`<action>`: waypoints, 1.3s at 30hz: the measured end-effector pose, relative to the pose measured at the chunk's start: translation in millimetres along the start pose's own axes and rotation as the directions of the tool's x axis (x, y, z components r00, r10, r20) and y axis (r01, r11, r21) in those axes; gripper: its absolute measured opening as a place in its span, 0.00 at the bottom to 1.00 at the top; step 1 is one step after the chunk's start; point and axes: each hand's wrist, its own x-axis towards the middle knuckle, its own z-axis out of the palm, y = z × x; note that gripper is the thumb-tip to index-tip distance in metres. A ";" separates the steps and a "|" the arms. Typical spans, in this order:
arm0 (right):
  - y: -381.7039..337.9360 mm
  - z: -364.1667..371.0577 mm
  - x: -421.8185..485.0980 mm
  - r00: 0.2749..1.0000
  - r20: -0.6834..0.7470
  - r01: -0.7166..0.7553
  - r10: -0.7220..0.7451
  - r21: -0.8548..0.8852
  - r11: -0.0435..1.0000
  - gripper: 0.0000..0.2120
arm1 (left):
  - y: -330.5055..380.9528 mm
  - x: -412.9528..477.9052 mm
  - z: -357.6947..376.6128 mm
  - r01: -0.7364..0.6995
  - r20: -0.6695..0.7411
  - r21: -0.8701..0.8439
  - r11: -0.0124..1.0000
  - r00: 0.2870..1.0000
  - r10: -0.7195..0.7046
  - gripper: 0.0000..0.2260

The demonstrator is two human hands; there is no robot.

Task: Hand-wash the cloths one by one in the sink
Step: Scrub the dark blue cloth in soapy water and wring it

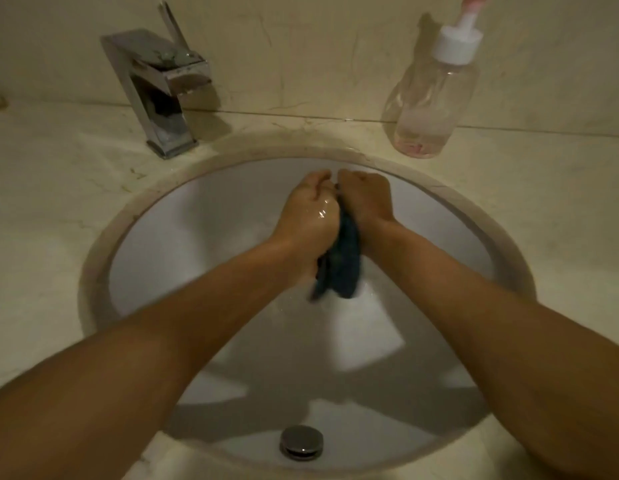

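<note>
L hand (309, 216) & R hand (366, 206) fisted tight on dark blue cloth (341, 268), knuckles touching, 12 o'clock in sink (155, 258).

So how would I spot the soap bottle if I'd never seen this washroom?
Start at the round white sink set in the marble counter. Look past its far rim to the right, against the wall: the soap bottle stands there. It is clear plastic with a white pump, unlike the metal tap on the left.
</note>
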 end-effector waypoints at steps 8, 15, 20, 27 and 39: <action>3.2 27.8 -31.6 0.978 0.207 0.016 -0.018 0.008 1.000 0.16 | 1.8 35.6 -34.4 0.033 -0.142 0.103 0.994 0.990 -0.018 0.15; 30.3 -15.1 11.2 0.937 0.348 0.292 0.027 -0.823 0.488 0.25 | -21.2 49.0 -53.5 -0.136 0.176 0.973 0.187 0.960 -0.218 0.21; 49.7 -10.5 14.9 0.647 0.718 0.604 0.258 -0.688 0.402 0.30 | -34.4 49.7 -49.7 -0.315 0.316 0.949 0.029 0.947 -0.065 0.08; 59.6 5.3 8.3 0.816 0.564 0.499 0.126 -0.798 0.339 0.21 | -58.5 53.3 -61.3 -0.321 0.287 0.942 -0.095 0.920 -0.266 0.25; 12.5 25.3 -28.3 0.960 0.235 -0.164 0.154 0.024 0.986 0.15 | -23.1 45.7 -37.7 -0.057 0.023 0.293 0.954 0.998 0.052 0.11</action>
